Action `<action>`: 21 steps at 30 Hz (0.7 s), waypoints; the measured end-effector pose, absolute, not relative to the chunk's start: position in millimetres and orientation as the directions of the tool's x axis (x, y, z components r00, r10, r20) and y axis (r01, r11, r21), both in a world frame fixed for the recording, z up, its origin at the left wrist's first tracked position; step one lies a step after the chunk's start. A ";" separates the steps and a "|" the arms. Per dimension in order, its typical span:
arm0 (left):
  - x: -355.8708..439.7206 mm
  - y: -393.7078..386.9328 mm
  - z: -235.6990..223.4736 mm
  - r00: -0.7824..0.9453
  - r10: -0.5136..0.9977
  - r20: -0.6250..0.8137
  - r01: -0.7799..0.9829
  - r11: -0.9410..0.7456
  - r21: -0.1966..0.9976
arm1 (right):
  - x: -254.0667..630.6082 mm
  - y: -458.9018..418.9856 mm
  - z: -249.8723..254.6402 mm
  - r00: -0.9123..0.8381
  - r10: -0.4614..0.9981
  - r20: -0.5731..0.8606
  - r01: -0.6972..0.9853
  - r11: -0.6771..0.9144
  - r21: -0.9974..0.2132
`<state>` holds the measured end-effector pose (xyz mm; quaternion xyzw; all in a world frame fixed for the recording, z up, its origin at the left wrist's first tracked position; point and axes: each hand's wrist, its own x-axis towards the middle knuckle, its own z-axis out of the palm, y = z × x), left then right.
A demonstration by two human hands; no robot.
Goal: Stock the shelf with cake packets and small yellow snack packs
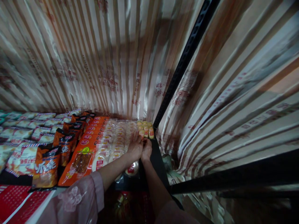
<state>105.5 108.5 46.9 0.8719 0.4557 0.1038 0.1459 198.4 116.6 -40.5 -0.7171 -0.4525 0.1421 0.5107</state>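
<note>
My left hand (135, 148) reaches over rows of clear-wrapped round pastries (116, 146), its fingers bent forward at the edge of small yellow snack packs (146, 130). Right beside it, my right hand (146, 150) is curled, fingertips close to the left hand's and to the nearest yellow packs. Whatever lies between the fingers is too dark and small to make out. A wrapped pastry with a red label (132, 169) lies below my wrists on the black shelf (157, 165).
Left of the pastries lie orange snack bags of brown sticks (80, 161), orange-and-black snack bags (46, 168) and white snack bags (22, 158). A black metal post (179, 74) rises at the shelf's right corner. Pleated printed curtain (112, 68) hangs behind. A black bar (233, 174) runs right.
</note>
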 end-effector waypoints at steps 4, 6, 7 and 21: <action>107.7 110.6 46.7 0.558 0.829 0.017 0.769 -0.525 0.366 | 198.2 114.7 -41.1 0.520 0.820 0.240 0.525 -0.086 -0.847; 109.2 112.2 45.0 0.553 0.833 0.008 0.766 -0.512 0.389 | 198.6 114.3 -42.9 0.502 0.830 0.242 0.533 -0.077 -0.843; 109.9 113.0 43.8 0.550 0.835 0.005 0.762 -0.504 0.406 | 198.9 114.4 -44.0 0.495 0.833 0.248 0.534 -0.067 -0.843; 111.8 113.2 43.9 0.590 0.807 0.022 0.753 -0.560 0.345 | 209.1 120.0 -52.3 0.505 0.800 0.324 0.480 0.051 -0.876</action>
